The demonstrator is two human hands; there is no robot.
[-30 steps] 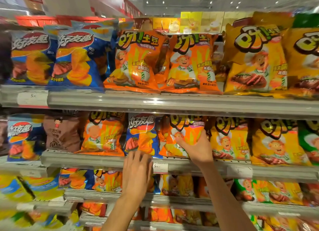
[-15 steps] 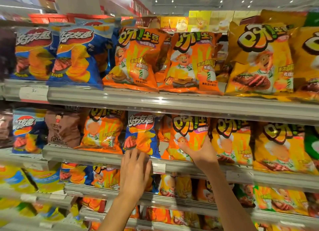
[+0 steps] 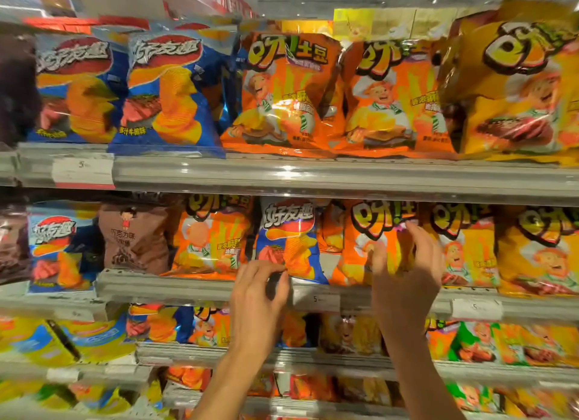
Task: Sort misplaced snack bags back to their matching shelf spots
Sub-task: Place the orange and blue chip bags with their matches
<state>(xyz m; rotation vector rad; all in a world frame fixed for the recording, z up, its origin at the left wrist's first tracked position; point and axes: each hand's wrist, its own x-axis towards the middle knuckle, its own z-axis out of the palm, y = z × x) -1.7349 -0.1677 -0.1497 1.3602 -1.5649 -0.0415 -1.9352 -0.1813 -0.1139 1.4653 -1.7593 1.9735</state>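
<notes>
Your left hand (image 3: 257, 297) has gone from lying flat on the shelf edge to curling its fingers at the blue bag's (image 3: 289, 241) lower corner, centre frame. Your right hand (image 3: 407, 275) has opened wider across the orange bag (image 3: 369, 241), fingertips now higher.

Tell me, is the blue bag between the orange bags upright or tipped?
Upright: the blue bag stands on the shelf rail, logo on top.

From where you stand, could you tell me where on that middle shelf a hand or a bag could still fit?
The only visible gap is a narrow slot between the blue bag and the orange bag that the right hand touches; another orange pack sits deep in it. Elsewhere bags stand edge to edge. The left hand is at the blue bag's lower corner, above the shelf rail.
</notes>
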